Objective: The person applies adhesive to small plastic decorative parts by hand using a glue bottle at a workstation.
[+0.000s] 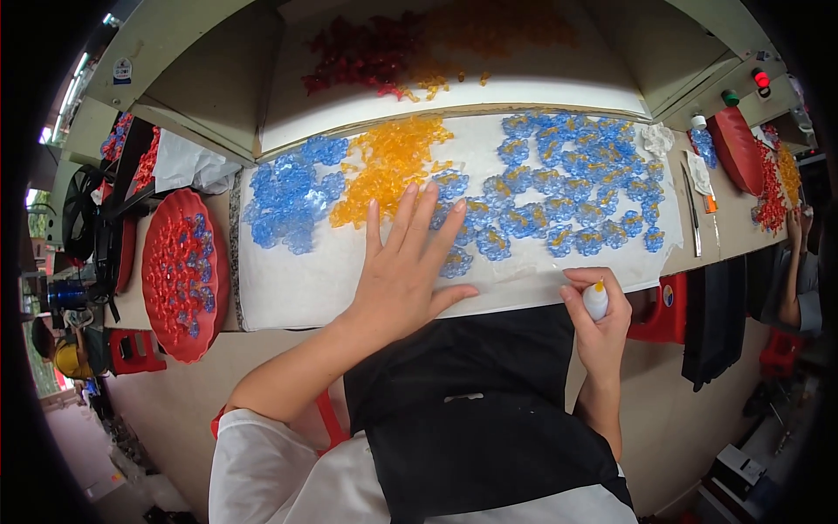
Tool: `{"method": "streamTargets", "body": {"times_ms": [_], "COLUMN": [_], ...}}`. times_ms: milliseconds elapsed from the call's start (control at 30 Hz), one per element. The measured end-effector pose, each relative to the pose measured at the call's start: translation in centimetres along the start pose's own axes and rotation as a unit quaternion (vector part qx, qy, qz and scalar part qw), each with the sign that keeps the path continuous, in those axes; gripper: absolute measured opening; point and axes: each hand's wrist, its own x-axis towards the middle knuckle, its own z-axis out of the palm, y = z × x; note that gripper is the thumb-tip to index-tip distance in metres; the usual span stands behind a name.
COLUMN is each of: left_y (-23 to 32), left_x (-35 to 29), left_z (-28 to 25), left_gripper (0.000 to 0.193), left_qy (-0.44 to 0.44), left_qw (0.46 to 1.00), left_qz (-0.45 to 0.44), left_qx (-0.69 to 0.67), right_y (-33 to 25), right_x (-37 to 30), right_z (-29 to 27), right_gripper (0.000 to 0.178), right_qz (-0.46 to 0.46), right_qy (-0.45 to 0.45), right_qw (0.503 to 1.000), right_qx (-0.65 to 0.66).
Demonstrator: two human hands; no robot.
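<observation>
My left hand (397, 271) is spread flat above the white paper (292, 293), its fingertips over the lower end of a heap of orange translucent pieces (393, 162) and beside blue ones. Whether it touches any piece, I cannot tell. In my right hand (602, 336), near the paper's front edge, is a small white squeeze bottle (595, 303) with a yellow tip. Blue translucent flower-shaped pieces (528, 220), many with orange bits on them, lie in rows across the paper's right part. Plain blue pieces (292, 196) are heaped at the left.
A red scalloped tray (188, 345) of red and blue pieces stands at the left. Behind the paper, a box-like metal housing (724, 87) covers red pieces (362, 57) and orange ones. Tweezers (692, 214) and crumpled tissue (656, 140) lie at right. Another person's hand (799, 227) shows far right.
</observation>
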Motion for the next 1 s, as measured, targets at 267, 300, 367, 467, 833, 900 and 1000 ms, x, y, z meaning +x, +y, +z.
{"method": "streamTargets", "body": {"times_ms": [267,300,367,467,833,900,1000], "left_y": [-5.3,-5.6,-5.9,-6.4,-4.2,-4.1,-4.1], "left_x": [8.2,8.5,8.7,7.8,3.7,3.8,4.5], "left_z": [-1.1,-0.8,-0.6,-0.8,-2.9,-2.6,-1.9], "left_gripper": [0.019,0.015,0.011,0.008,0.021,0.020,0.018], "left_qy": [0.061,0.046,0.031,0.017,0.026,0.018,0.019], "left_qw": [0.992,0.993,0.994,0.996,0.996,0.996,0.997], "left_qz": [0.088,0.089,0.090,0.066,0.079,0.079,0.073], "left_qx": [0.063,0.056,0.049,0.050,0.034,0.031,0.024], "right_y": [0.2,0.2,0.3,0.5,0.7,0.7,0.6], "right_x": [-0.2,-0.2,-0.1,-0.1,0.1,-0.1,-0.2], "right_z": [-0.7,-0.5,-0.5,-0.4,-0.7,-0.7,-0.9], "right_gripper": [0.014,0.014,0.014,0.014,0.014,0.014,0.014], "right_qz": [0.024,0.014,0.004,0.015,0.014,0.011,0.008], "right_qy": [0.010,0.011,0.013,0.012,0.017,0.019,0.013], "right_qw": [1.000,1.000,1.000,1.000,1.000,1.000,1.000], "right_qx": [-0.005,-0.003,0.000,0.001,-0.006,-0.002,-0.004]}}
